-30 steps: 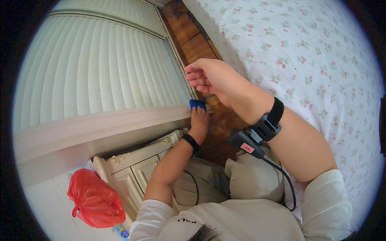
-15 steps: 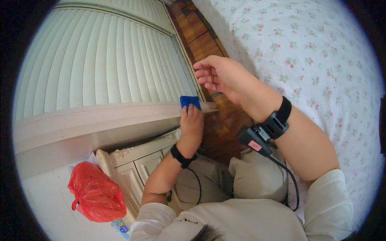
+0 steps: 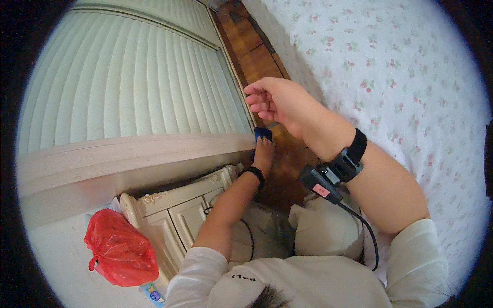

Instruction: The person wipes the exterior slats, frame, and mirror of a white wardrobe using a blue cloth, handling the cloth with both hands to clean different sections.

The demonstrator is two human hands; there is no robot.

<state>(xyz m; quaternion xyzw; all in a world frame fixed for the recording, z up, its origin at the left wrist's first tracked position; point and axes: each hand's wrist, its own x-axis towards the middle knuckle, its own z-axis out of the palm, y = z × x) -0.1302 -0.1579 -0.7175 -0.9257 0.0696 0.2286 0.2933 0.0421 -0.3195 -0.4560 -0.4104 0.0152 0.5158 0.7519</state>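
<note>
My left hand (image 3: 264, 152) presses a small folded blue cloth (image 3: 262, 133) against the lower end of the pale wardrobe frame (image 3: 154, 146), close to the floor. Its fingers lie over the cloth and hide part of it. Farther up and to the right, my right hand (image 3: 277, 102) hangs in the air beside the wardrobe's edge. The fingers of that hand are loosely bent and a little apart, with nothing in them. A strap with a black cabled device (image 3: 328, 179) sits on my right wrist.
Ribbed white wardrobe doors (image 3: 133, 77) fill the left. A cream carved cabinet (image 3: 179, 220) stands below them, with a tied red plastic bag (image 3: 123, 251) on its left. A bed with a flowered sheet (image 3: 411, 87) borders the right. Between runs a brown wood floor (image 3: 251, 51).
My left hand has slid the blue cloth to the right, past the frame's face to its end. My right hand has stayed nearly in place.
</note>
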